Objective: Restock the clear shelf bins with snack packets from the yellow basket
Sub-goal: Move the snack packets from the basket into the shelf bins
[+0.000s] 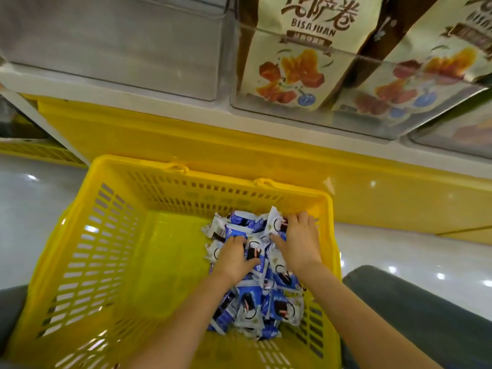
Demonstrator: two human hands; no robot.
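Both hands lay in the basket: left hand and right hand each clutched packets heaped beneath them.

Bright, floor glare, soft, bowed edges

Basket wide open at left and centre, bare floor there; packets crowd the right wall. Upper-left bin looks empty; upper-right bin blocked by bags.
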